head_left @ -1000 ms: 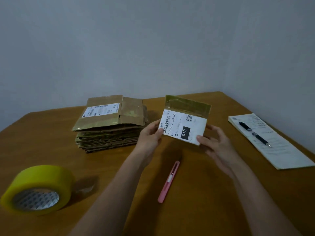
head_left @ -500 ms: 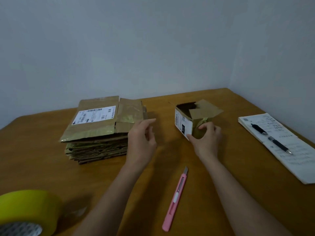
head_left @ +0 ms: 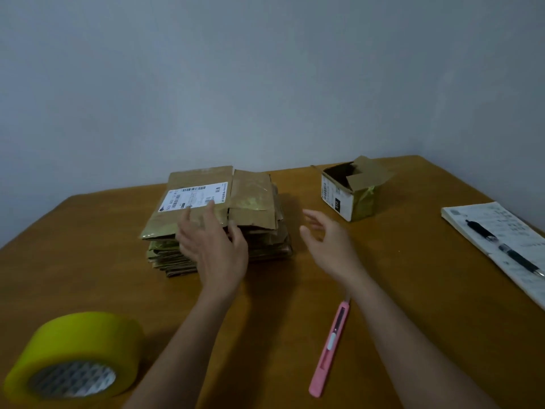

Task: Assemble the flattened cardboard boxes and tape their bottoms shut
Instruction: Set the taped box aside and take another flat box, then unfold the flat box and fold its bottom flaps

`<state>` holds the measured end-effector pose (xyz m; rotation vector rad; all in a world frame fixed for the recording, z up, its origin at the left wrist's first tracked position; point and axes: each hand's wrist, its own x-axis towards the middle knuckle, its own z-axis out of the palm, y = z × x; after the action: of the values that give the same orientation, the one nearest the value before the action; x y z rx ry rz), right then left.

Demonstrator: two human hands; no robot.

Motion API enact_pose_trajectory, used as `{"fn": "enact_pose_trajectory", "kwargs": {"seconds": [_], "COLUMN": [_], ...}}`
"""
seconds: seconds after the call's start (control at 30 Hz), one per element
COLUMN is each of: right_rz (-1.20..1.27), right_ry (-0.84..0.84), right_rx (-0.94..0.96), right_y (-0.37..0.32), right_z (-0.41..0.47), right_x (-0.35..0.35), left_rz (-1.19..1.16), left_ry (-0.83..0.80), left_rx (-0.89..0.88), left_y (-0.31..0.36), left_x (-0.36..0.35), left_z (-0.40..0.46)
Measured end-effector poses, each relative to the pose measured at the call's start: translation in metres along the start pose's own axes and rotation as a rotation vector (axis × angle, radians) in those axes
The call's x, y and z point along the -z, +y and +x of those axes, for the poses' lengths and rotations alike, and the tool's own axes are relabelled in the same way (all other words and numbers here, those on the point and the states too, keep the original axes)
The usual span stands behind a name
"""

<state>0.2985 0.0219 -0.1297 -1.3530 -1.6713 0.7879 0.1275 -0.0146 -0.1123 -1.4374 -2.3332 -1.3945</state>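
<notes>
A stack of flattened cardboard boxes [head_left: 250, 199] lies at the back middle of the wooden table [head_left: 88, 261]; the top one carries a white label. My left hand [head_left: 211, 243] rests with spread fingers on the stack's front edge. My right hand [head_left: 327, 240] hovers open just right of the stack, holding nothing. An assembled small box [head_left: 351, 190] stands upright at the back right, its top flaps open, apart from both hands. A yellow tape roll [head_left: 76, 352] lies at the front left.
A pink utility knife [head_left: 328, 349] lies on the table beside my right forearm. A notepad [head_left: 507, 243] with a black pen [head_left: 501, 247] on it lies at the right edge. Grey walls close off the table's back and right sides.
My right hand let go of the small box, which now stands at the back right. Both hands moved left to the stack, and my left hand came down on it.
</notes>
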Motion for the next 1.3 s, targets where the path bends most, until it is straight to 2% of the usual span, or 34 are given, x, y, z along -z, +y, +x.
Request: {"fn": "enact_pose_trajectory", "kwargs": {"seconds": [0.1,0.17,0.33,0.57,0.8,1.13,1.3], "right_rz": [0.099,0.104,0.076,0.189,0.305,0.366,0.299], "right_ry": [-0.155,-0.196,-0.052,0.097,0.241,0.259,0.256], "right_rx": [0.034,0.051,0.072,0.06,0.097,0.18,0.16], "right_y": [-0.02,-0.026,-0.03,-0.042,-0.058,-0.093,-0.109], "right_z": [0.0,0.0,-0.002,-0.009,-0.045,-0.124,-0.14], "right_x": [-0.021,-0.032,-0.041,-0.028,0.002,0.035,0.042], "left_rz": [-0.009,-0.062,-0.246,-0.399,-0.562,-0.728,-0.763], "left_ry": [0.0,-0.004,-0.104,-0.008,0.068,0.138,0.046], "left_rx": [0.158,0.258,0.405,0.36,0.183,-0.046,0.005], "left_y": [-0.012,-0.021,-0.039,-0.025,-0.005,0.002,0.006], "left_x": [0.01,0.017,0.028,0.049,0.086,0.145,0.177], "left_z": [0.011,0.018,0.036,0.027,-0.007,-0.056,-0.067]}}
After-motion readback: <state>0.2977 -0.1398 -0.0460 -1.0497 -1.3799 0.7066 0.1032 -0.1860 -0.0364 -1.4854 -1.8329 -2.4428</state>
